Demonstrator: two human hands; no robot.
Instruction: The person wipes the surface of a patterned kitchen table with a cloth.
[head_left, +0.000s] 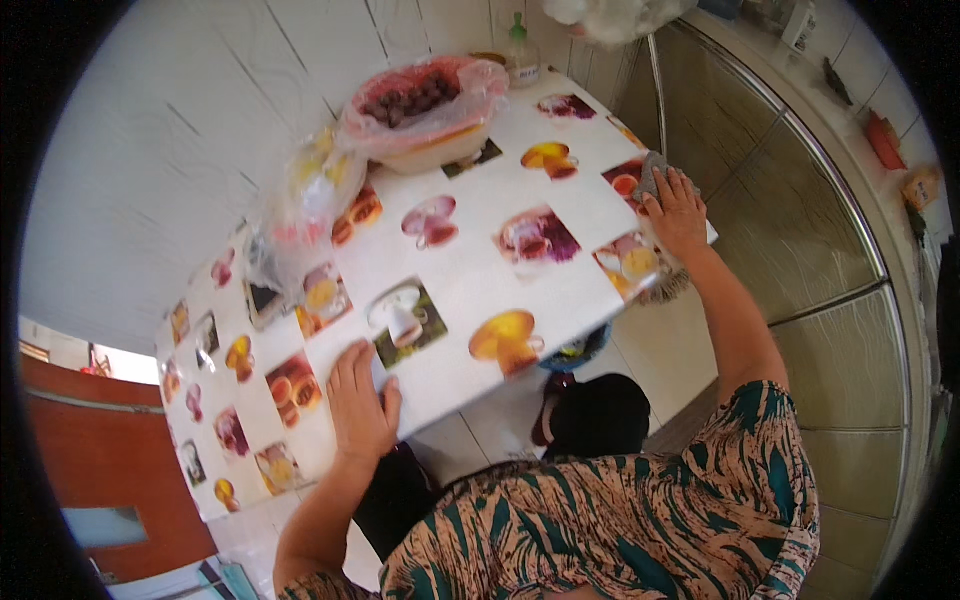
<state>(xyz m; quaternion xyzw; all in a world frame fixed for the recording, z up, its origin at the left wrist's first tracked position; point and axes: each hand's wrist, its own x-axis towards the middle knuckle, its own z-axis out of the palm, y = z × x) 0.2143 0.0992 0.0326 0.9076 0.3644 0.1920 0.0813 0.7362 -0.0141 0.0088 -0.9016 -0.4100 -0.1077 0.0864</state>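
Observation:
My left hand (362, 408) lies flat on the white tablecloth (450, 380) near its front edge, fingers spread and holding nothing. The tablecloth is printed with cups and fruit. Over at the table's right end, my right hand (677, 215) presses down on a grey cloth (654, 172), which shows beyond and beside the fingertips. Its fingers lie over the cloth, so part of it is hidden.
Against the wall stands a bowl (420, 155) lined with a pink plastic bag and holding dark round fruit. Clear plastic bags (318, 190) sit beside it; a green-topped bottle (521, 55) stands behind. Greenish cabinet doors (800, 230) rise at the right. A blue basin (590, 347) shows under the table.

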